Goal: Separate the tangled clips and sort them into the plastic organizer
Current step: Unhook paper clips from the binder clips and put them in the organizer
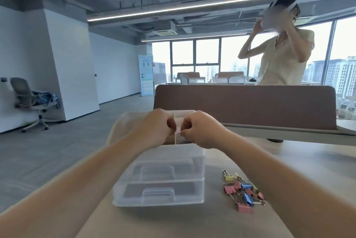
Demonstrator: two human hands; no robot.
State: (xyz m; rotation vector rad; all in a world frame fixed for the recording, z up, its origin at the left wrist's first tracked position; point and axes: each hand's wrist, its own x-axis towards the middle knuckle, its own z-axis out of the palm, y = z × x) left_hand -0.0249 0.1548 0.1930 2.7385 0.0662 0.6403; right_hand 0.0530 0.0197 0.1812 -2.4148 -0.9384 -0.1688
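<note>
Head view: your left hand and right hand pinch wire clips above the organizer; likely light, springy, slippery, so grip the loops.

Occlusions: grip point, organizer top, frame edges.

Left hand and right hand pinch a small dark-wire clip between curled fingertips; only thin wire loops show, its body and colour are hidden by the fingers, and it is too small to tell if it's one clip or two. Both hands cover the open top of the translucent plastic drawer organizer; a blue scrap shows under the right hand, compartment unclear. Drawer contents are only haze through the frosted fronts. The pile of pink, blue and yellow binder clips overlaps, count unreadable. Both forearms run off the bottom edge. Standing person in a pale shirt: face blurred, below the waist hidden behind the brown rounded desk partition.
</note>
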